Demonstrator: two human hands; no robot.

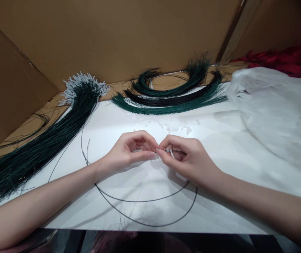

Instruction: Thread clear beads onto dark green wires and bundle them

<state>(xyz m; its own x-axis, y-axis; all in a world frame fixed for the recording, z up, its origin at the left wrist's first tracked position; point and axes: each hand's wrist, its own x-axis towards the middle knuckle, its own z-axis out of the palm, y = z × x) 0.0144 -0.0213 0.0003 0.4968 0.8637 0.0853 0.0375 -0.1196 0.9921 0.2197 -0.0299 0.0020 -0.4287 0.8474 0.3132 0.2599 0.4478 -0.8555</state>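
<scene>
Right hand (191,154): thumb and index finger are pinching a dark wire (154,226), small white pieces (168,150) showing along it. Left hand (129,149): fingertips are meeting the right's; cannot tell whether they are gripping anything. Below both hands: wire, looping over a white surface (234,214). Beyond them: white bits (171,123), lying near curved strand bundles (163,110). Left of the left hand: white-tipped green bundle (68,123), lying lengthwise.
</scene>
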